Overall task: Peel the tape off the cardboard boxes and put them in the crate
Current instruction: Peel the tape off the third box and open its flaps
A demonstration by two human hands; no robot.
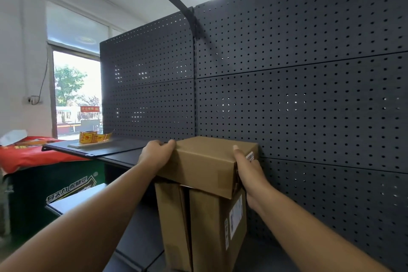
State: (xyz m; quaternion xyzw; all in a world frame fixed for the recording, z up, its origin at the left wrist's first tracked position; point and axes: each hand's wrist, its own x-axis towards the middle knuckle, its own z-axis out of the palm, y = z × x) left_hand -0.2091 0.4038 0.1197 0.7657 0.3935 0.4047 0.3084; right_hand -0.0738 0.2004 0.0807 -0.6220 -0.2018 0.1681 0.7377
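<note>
A small brown cardboard box (205, 161) sits on top of a taller cardboard box (198, 227) that carries white shipping labels on its right side. My left hand (156, 154) grips the small box's upper left corner, fingers curled over the top edge. My right hand (249, 168) holds its right end, thumb up on the front face, fingers behind near a small white label. The taller box's top flaps stand partly open under the small box. No crate is in view.
A dark pegboard wall (298, 95) rises right behind the boxes, with a metal bracket (176, 2) overhead. A dark shelf (114, 150) at left holds a roll of yellow-red stickers (92, 137). Lower left stand a green carton (50, 185) and a red bag (28, 154).
</note>
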